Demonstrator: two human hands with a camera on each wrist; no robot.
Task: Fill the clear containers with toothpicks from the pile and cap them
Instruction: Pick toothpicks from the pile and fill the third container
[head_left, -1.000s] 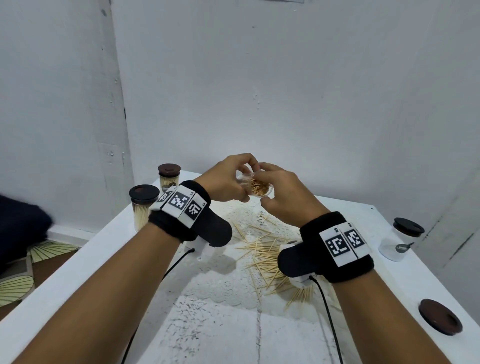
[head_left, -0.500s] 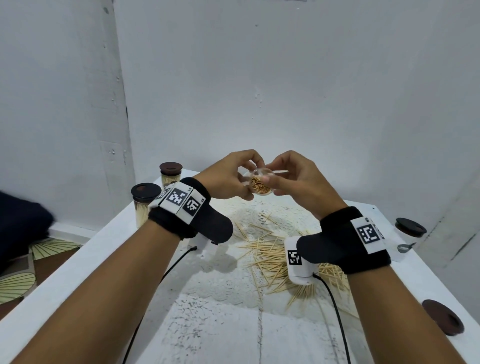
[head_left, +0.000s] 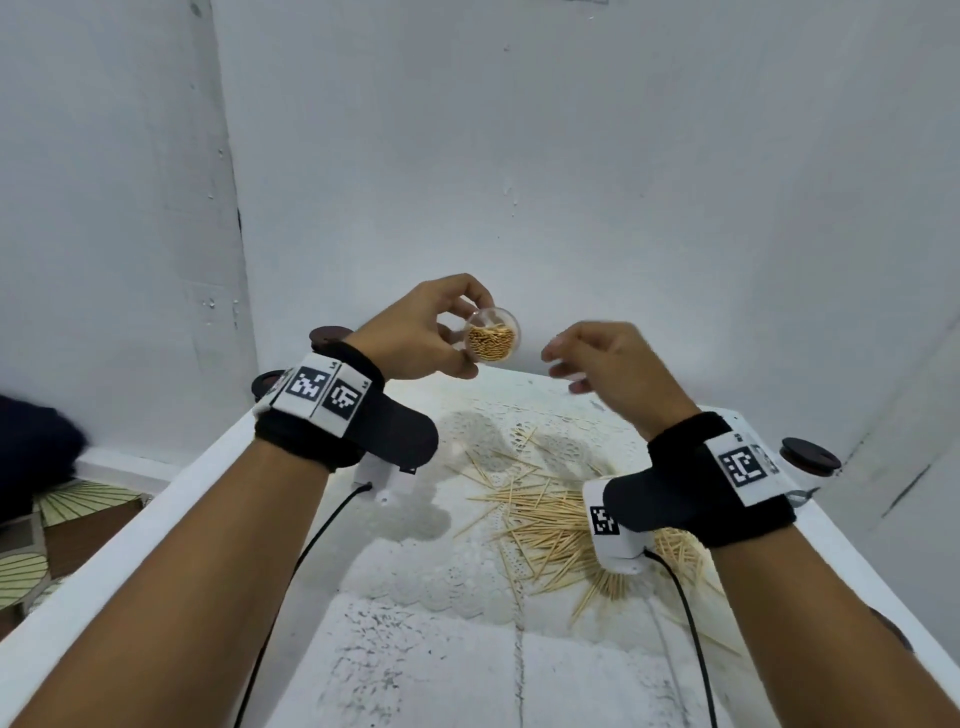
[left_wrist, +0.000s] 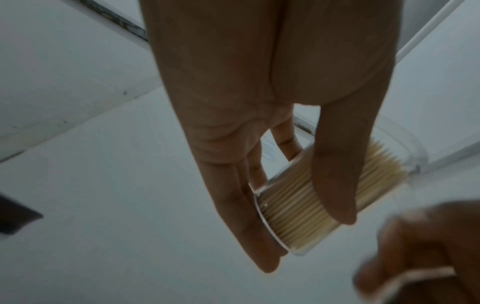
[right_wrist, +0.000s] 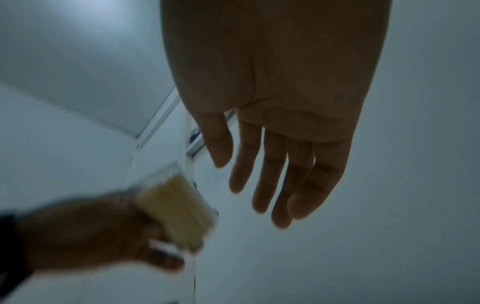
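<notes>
My left hand (head_left: 431, 338) holds a clear container (head_left: 491, 336) packed with toothpicks, raised above the table with its open mouth tipped toward me. In the left wrist view thumb and fingers (left_wrist: 335, 185) clamp the container (left_wrist: 298, 207) across its sides. My right hand (head_left: 597, 358) hovers just right of it with relaxed fingers and holds nothing; the right wrist view shows the fingers (right_wrist: 272, 174) straight and apart from the blurred container (right_wrist: 179, 207). A loose pile of toothpicks (head_left: 550, 525) lies on the white table (head_left: 415, 649) below my right wrist.
Two capped toothpick containers stand at the table's back left, their brown lids (head_left: 327, 336) showing behind my left wrist. Another clear container with a dark lid (head_left: 810, 454) stands at the right edge. White walls close in behind; the floor drops away on the left.
My right hand has let go of the container's rim and drawn away to the right. The left hand has lifted the container a little and tipped its mouth toward me.
</notes>
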